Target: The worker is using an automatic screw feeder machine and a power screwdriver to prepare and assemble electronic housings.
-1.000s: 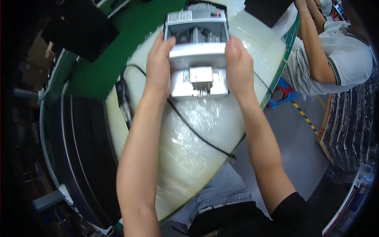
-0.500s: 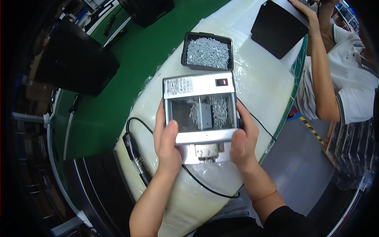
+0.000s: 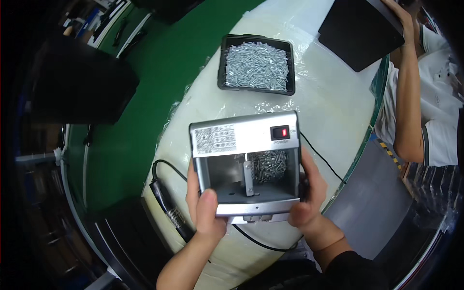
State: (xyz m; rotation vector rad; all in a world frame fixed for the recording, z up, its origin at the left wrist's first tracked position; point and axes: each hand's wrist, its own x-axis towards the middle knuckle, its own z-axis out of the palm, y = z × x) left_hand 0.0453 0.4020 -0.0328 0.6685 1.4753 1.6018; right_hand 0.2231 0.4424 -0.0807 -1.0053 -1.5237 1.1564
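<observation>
Between both palms I hold a silver box-shaped screw feeder (image 3: 253, 137) with a lit red power switch (image 3: 280, 132) on its top. My left hand (image 3: 207, 215) grips its left side, thumb on the near edge. My right hand (image 3: 310, 205) clasps the right side the same way. Through the feeder's open top, small loose screws (image 3: 271, 166) are heaped at the far right inside, beside an upright metal plate (image 3: 248, 179). The fingers under and behind the feeder are partly hidden. Just beyond it stands a black bin (image 3: 291, 67) full of silver screws (image 3: 256, 65).
Plastic film covers the pale table (image 3: 333, 125). An electric screwdriver (image 3: 168, 205) lies at left with its cable, and a black cord (image 3: 321, 157) runs right. A co-worker's hand (image 3: 401, 19) touches a black panel (image 3: 357, 36) at far right.
The feeder has come nearer to me and tilted, staying in both hands. Screws that lay left of its inner plate have shifted; the heap now sits at the far right.
</observation>
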